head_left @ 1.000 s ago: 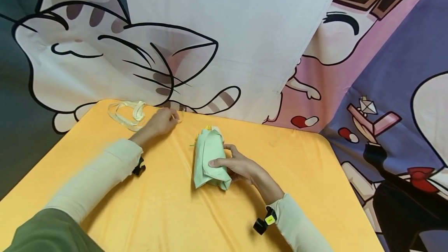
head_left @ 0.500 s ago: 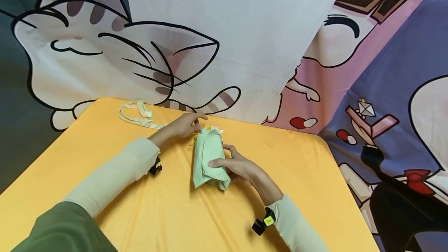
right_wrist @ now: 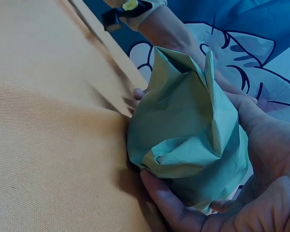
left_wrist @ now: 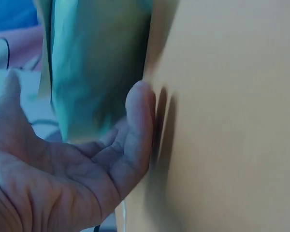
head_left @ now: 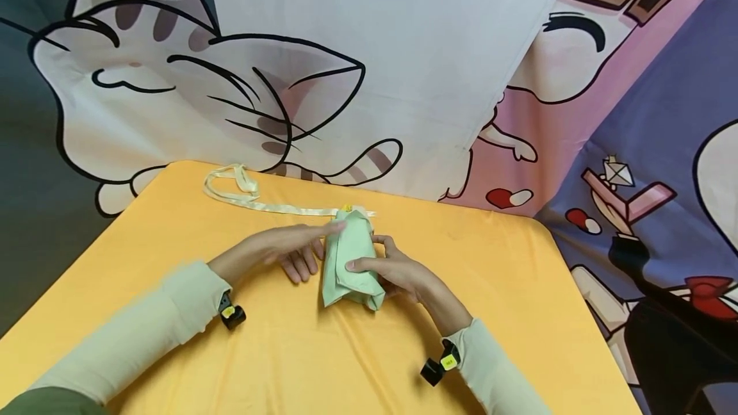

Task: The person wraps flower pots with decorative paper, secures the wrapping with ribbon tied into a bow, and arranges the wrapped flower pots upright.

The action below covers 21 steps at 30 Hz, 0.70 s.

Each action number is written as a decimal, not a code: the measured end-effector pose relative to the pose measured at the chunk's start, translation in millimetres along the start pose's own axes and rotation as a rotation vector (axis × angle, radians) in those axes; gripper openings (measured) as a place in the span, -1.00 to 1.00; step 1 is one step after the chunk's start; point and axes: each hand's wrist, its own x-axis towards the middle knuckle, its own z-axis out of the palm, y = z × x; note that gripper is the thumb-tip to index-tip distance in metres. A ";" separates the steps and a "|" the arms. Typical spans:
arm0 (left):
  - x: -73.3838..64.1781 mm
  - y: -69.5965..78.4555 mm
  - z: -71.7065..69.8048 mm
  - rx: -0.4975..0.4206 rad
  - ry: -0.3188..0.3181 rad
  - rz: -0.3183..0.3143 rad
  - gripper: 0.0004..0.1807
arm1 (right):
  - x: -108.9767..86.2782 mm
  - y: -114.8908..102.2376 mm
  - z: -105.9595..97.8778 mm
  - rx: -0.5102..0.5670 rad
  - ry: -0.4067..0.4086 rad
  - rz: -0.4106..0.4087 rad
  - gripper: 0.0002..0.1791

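Note:
A pale green paper-wrapped bundle (head_left: 350, 255) lies on the yellow cloth, with a bit of yellow showing at its far end. My right hand (head_left: 398, 271) grips its right side, thumb on top; in the right wrist view the folded paper end (right_wrist: 183, 121) faces the camera, with fingers curled under it. My left hand (head_left: 294, 247) is at the bundle's left side, fingers loosely bent and thumb over the paper's upper left edge. In the left wrist view, that hand's fingers (left_wrist: 137, 121) hold nothing, close to the wrap. A cream ribbon (head_left: 282, 209) runs behind the bundle's far end.
The ribbon's looped part (head_left: 230, 184) lies near the table's back left corner. A yellow cloth covers the table (head_left: 490, 312). Behind it hangs a printed cartoon curtain (head_left: 403, 69). Small black cameras (head_left: 232, 314) sit on both wrists.
My left hand drew the ribbon rightwards along the back to the bundle's far end, released it, and came back toward the bundle's left side. My right hand keeps its grip.

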 end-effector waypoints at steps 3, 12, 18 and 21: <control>0.8 -0.8 15.7 -0.022 -0.060 0.034 -0.12 | -0.5 -1.0 0.7 -0.013 0.017 0.001 0.21; 12.3 -5.5 23.5 -0.123 -0.111 0.087 -0.37 | 0.9 -3.0 2.6 -0.034 0.015 -0.008 0.23; 13.5 -7.6 26.5 -0.172 -0.102 0.077 -0.39 | -3.1 -20.4 -31.3 -0.202 -0.076 -0.002 0.01; 13.8 -6.9 27.6 -0.173 -0.108 0.064 -0.39 | 6.4 -29.1 -57.1 -0.262 0.004 -0.042 -0.34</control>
